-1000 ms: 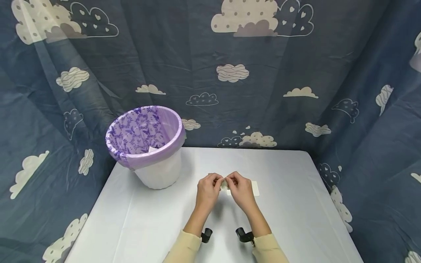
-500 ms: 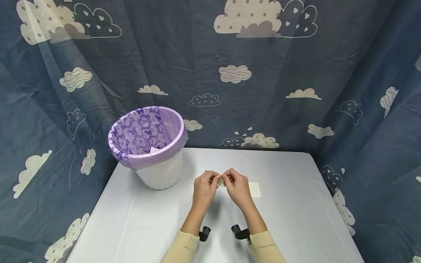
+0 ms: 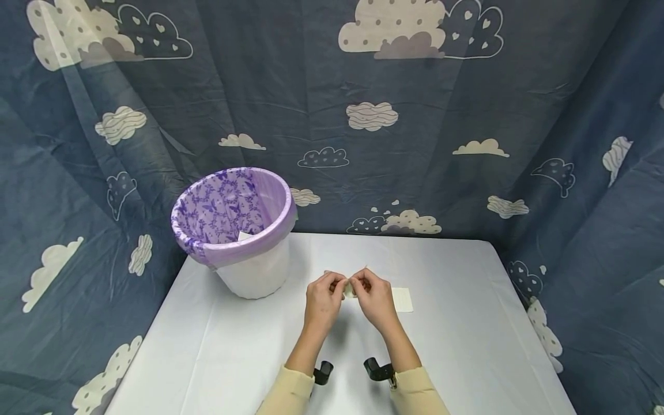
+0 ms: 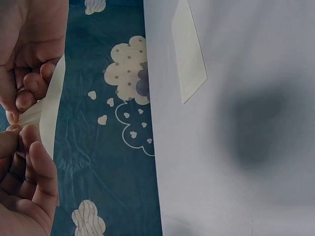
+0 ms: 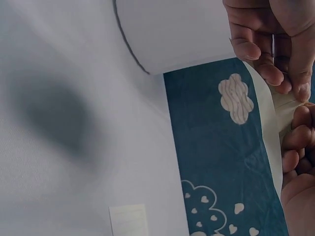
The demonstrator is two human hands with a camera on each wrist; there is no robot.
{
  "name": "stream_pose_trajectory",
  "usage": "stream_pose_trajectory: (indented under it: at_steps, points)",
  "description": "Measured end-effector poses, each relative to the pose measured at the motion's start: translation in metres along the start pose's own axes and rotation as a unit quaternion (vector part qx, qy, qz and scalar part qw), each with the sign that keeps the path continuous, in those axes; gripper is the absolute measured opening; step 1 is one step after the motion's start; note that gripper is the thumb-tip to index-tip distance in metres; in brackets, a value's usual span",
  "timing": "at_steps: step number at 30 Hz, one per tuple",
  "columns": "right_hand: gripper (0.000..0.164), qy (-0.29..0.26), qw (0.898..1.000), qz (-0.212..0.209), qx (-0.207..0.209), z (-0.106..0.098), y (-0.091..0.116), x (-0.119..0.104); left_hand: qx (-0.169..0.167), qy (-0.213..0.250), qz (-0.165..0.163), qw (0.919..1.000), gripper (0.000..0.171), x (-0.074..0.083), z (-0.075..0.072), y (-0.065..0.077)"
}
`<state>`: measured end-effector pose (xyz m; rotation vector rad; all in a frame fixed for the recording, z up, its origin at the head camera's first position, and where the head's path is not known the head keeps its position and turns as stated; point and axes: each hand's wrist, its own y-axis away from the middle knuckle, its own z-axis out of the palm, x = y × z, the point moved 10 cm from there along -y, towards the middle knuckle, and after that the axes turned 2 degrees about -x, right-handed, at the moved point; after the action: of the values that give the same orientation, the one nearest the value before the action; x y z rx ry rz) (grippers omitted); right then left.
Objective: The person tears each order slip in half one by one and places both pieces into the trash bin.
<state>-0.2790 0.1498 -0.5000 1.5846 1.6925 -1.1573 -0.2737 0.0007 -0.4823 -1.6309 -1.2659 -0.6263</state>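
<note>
My left hand (image 3: 321, 301) and right hand (image 3: 376, 298) meet above the white table, fingertips close together. Between thumbs and fingers they pinch a small pale cream piece of paper (image 3: 350, 290). Seen from the left wrist, this paper (image 4: 51, 115) bends in a curve past the fingers and has fine creases near the pinch. The right wrist view has the same curved paper (image 5: 269, 123) running behind both hands' fingertips. Part of it is hidden by the fingers. A second pale cream sheet (image 3: 402, 300) lies flat on the table, just right of my right hand.
A white bin (image 3: 254, 271) with a purple flowered liner (image 3: 223, 202) stands at the table's back left, a white scrap (image 3: 244, 236) inside. Dark blue cloud-printed curtain (image 3: 321, 86) hangs behind and beside the table (image 3: 249, 357). Black cameras (image 3: 377, 369) sit at both wrists.
Both hands, pinching the paper together, have shifted slightly left and away from the flat sheet, uncovering more of its right part's surroundings. Over the last half second they hardly move.
</note>
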Motion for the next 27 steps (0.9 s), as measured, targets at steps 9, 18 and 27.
stream_pose_trajectory:
  at_steps: [9, 18, 27]
  points:
    - [0.01, -0.032, 0.999, 0.022, 0.002, -0.0011, 0.0009, 0.0036, -0.002, -0.005, -0.013, 0.9999, 0.01, -0.0002, 0.0, -0.0002]
    - [0.012, -0.046, 0.998, 0.035, 0.006, -0.0038, -0.0015, 0.0054, 0.005, 0.006, -0.019, 0.9998, 0.008, 0.0004, -0.0018, -0.0031]
    - [0.014, -0.079, 0.995, 0.053, 0.014, -0.0079, -0.0023, 0.0099, 0.001, 0.019, -0.045, 0.9988, 0.008, -0.0025, -0.0015, -0.0037]
